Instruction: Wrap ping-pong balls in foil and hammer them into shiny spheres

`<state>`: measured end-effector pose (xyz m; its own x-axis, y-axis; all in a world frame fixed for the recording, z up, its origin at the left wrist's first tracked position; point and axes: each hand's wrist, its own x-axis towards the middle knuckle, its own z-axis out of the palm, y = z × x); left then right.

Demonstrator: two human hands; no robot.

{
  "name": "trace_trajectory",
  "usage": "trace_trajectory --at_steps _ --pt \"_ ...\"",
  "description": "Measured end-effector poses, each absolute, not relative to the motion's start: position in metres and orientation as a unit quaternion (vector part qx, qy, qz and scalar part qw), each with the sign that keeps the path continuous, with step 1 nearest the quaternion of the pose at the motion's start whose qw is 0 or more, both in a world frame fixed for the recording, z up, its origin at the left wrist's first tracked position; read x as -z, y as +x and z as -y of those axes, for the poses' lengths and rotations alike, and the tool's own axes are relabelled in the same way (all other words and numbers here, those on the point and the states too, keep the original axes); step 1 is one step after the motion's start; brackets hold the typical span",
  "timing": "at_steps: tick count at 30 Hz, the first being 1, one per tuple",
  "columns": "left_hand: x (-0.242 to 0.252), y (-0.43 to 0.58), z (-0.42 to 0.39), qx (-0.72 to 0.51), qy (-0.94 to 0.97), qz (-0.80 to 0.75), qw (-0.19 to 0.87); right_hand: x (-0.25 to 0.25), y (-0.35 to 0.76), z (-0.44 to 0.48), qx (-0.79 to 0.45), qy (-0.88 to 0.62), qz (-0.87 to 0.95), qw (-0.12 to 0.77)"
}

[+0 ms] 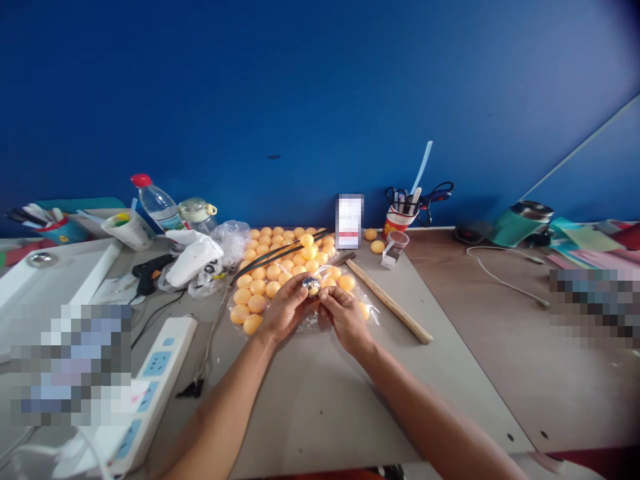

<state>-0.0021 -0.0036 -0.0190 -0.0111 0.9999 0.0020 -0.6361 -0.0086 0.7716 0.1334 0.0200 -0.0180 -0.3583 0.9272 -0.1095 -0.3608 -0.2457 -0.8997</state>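
Observation:
Between my hands is a small shiny silver round thing (311,285), with a yellowish patch on its lower side; I cannot make out whether that is a reflection. My left hand (286,308) is closed on it from the left, the thumb pressed to its front. At its right edge my right hand (346,319) is closed in a pinch, fingertips touching it. Just behind and under my hands, many orange ping-pong balls (257,304) lie in a clear plastic bag (309,321). Dark thin strips (273,255) lie across the balls.
A wooden stick (387,300) lies right of the balls. On the left are a power strip (155,393), a black glue gun (150,272) and a white tray (75,293) with a silver piece. A phone (349,221) and a pen cup (397,220) stand near the blue wall (310,100).

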Motion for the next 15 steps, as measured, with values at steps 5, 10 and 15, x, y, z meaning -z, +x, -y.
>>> trace_trajectory --at_steps 5,10,15 --pt "0.0208 -0.002 0.004 -0.639 0.305 -0.315 0.632 0.0185 0.1337 -0.0201 -0.707 -0.347 0.419 0.452" --pt "0.022 -0.0016 0.0042 -0.638 0.313 -0.322 0.625 0.0154 0.1334 -0.0193 -0.72 -0.337 0.403 0.454" --pt "0.0224 -0.0014 0.0041 -0.635 0.328 -0.326 0.619 0.0137 0.1334 -0.0193 -0.723 -0.334 0.395 0.459"
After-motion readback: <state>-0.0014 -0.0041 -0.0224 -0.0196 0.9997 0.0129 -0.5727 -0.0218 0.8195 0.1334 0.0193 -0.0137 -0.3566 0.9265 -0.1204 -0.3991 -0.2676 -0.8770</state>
